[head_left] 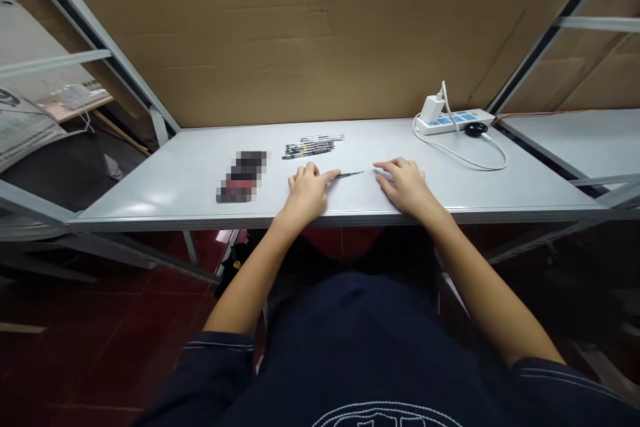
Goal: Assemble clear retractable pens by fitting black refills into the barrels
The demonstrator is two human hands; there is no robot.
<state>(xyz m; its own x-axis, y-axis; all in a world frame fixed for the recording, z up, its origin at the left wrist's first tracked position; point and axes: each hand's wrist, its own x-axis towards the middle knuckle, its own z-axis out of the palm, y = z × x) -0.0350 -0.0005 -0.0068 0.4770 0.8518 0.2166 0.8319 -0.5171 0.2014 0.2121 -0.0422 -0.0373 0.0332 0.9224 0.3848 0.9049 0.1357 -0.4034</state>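
My left hand (306, 190) rests just left of the middle of the frame, knuckles up, near the front edge of the grey table (525, 180). Its fingers are loosely curled and the forefinger stretches out to the right. The fingertip meets the near end of a thin dark rod (351, 175) that lies flat on the tabletop and points right, toward my other hand. That end of the rod is hidden under the finger, so I cannot tell whether I am pinching it against my thumb or only touching it.

My right hand (407, 185) lies just right of centre, palm down, with the fingers spread and relaxed. It grasps nothing, and its fingertips are close to the far tip of the rod but apart from it.

Above my left hand, further back on the table, a small bundle of pens (314, 145) lies on its side (dark and silver barrels, as far as I can make out). To the left of the hand sits a dark object (243, 177), too blurred to identify.

In the upper right of the tabletop there is a white power strip (457, 120) with a white charger (432, 108) plugged into its left end. A black plug (475, 129) sits beside it, and a white cable (465, 159) loops forward across the table. Brown cardboard (310, 33) fills the top of the frame behind the table, with a grey metal frame (100, 40) slanting across it at both sides.
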